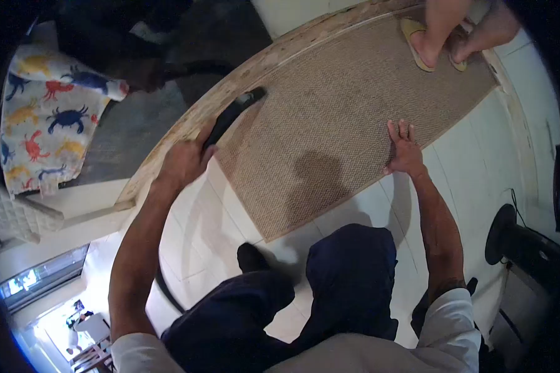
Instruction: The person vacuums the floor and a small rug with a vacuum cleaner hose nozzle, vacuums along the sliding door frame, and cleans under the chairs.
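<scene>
Nozzle (229, 116), clasped in left hand (183, 163), slants away rightward, right hand (406, 155) splayed over rug (354, 93).

Crab-print cloth (50, 127) lies left of yellow slippers (412, 27).

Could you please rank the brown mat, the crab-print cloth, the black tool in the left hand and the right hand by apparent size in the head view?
1. Brown mat, clearly the largest
2. Crab-print cloth
3. Black tool and right hand: too alike to rank surely
</scene>
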`<state>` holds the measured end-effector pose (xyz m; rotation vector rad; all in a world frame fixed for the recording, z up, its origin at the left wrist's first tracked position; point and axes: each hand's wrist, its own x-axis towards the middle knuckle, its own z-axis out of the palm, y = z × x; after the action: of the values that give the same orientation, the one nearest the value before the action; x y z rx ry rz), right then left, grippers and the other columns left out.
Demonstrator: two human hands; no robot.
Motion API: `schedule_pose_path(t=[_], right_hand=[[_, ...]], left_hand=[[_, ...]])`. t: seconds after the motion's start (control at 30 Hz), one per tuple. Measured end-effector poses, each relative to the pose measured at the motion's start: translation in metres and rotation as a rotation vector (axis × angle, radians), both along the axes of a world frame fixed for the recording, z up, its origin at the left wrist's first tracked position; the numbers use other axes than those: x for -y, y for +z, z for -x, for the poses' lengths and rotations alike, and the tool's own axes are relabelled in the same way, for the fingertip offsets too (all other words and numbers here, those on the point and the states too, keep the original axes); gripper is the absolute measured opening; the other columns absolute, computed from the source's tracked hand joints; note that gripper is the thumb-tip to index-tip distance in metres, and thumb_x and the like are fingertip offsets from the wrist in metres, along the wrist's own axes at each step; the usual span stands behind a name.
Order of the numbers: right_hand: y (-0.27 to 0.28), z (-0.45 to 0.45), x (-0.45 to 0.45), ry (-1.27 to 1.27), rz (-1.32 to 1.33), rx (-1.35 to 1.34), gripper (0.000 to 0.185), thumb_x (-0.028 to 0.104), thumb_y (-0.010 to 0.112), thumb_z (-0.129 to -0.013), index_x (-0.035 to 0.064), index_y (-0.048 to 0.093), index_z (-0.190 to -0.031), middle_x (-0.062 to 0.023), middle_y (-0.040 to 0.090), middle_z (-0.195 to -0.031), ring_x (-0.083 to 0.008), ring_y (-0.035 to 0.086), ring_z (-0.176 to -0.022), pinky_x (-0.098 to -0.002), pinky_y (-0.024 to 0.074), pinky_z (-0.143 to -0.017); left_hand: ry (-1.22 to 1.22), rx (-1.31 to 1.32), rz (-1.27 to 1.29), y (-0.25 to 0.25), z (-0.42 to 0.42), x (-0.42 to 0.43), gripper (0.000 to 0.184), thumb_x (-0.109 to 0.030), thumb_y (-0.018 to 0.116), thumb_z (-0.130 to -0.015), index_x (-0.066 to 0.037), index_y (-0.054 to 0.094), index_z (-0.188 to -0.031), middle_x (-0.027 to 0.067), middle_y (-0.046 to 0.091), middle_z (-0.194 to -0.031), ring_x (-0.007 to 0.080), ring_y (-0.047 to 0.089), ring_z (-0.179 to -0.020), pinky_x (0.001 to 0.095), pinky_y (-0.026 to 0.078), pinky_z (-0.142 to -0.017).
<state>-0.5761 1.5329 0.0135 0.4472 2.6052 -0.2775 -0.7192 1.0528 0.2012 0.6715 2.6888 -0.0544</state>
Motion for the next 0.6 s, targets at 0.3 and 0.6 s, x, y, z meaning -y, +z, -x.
schedule_pose_path(t=[0.3,0.6], right_hand=[[0.009,-0.012,0.004,-0.012,0.026,0.012,0.14,0.031,0.098,-0.047,0.0316,0.016,-0.16,-0.0076,0.011,-0.169,-0.0388,0.009,-0.154,-0.0679,0.0268,-0.114],[0.02,-0.013,0.007,-0.051,0.044,-0.042,0.136,0.028,0.098,-0.049,0.0291,0.019,-0.16,-0.0058,0.012,-0.169,-0.0387,0.011,-0.154,-0.0677,0.0273,-0.113]], left_hand=[[0.05,-0.006,0.303,-0.009,-0.054,0.194,0.08,-0.019,0.064,-0.093,-0.02,0.02,-0.16,0.0286,0.066,-0.08,0.0473,0.065,-0.071,0.0563,0.05,-0.067],[0.044,0.141,0.159,0.079,-0.089,0.038,0.082,-0.011,0.067,-0.087,-0.019,0.027,-0.158,0.0297,0.068,-0.092,0.0456,0.068,-0.083,0.054,0.054,-0.075]])
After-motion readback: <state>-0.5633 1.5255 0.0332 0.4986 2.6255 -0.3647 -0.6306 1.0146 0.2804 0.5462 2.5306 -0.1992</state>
